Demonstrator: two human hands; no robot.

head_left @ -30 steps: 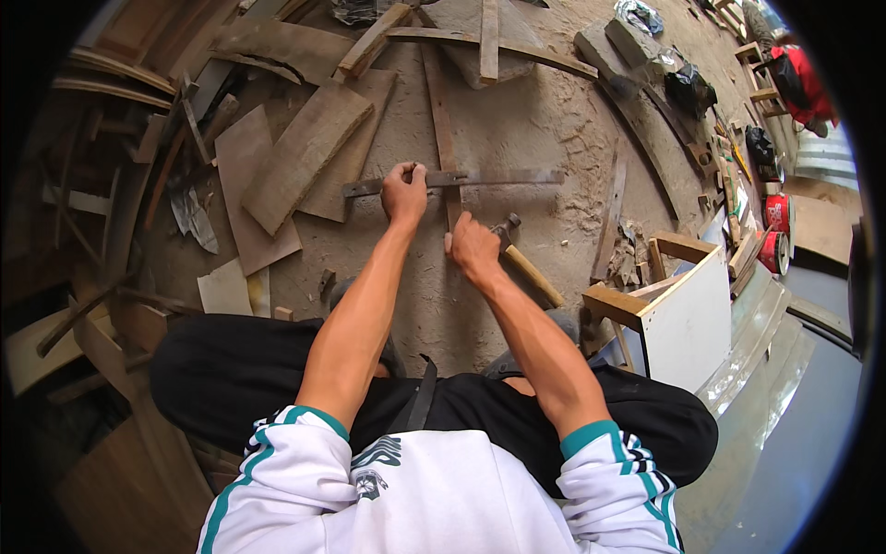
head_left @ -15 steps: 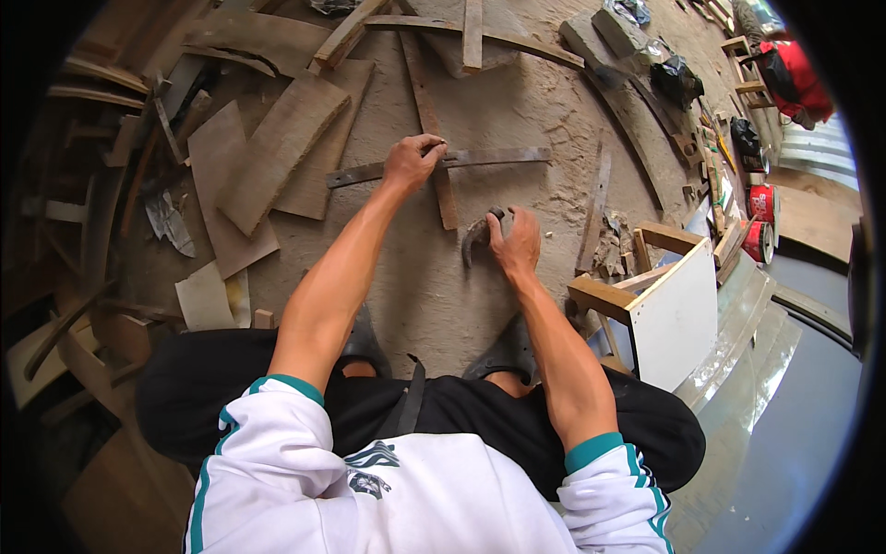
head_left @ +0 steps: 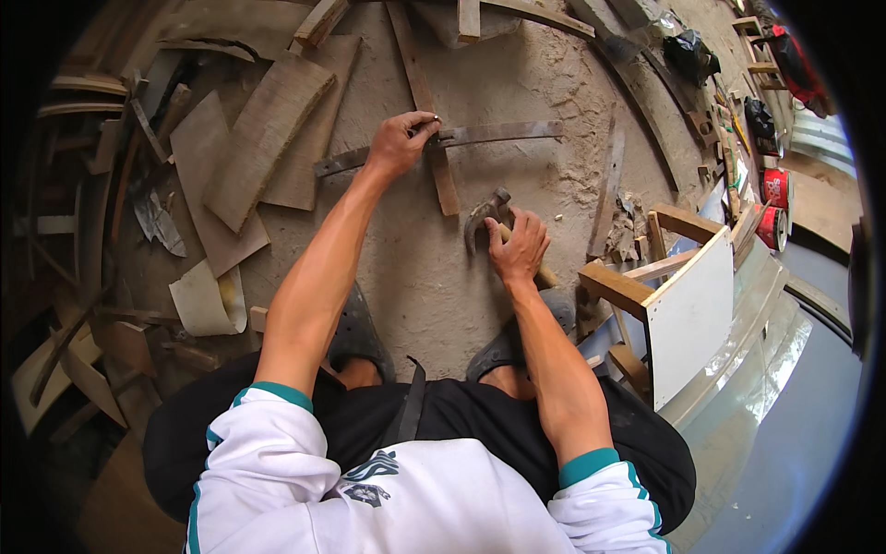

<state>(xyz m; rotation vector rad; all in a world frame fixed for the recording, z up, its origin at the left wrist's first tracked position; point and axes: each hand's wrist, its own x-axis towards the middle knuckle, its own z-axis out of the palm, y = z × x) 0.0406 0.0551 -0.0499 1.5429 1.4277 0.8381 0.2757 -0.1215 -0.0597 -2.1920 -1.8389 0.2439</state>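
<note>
Left hand (head_left: pixel 397 146) pinches something tiny (head_left: pixel 437 117), right hand (head_left: pixel 519 249) holds a hammer (head_left: pixel 476 222) (a red can (head_left: pixel 777 188) bears lettering).

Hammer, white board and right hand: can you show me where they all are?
Hammer (head_left: pixel 486 212): head view, on its dark metal head.
White board (head_left: pixel 692 319): head view, on the middle of its flat white face.
Right hand (head_left: pixel 519 251): head view, on the back of the hand.
</note>
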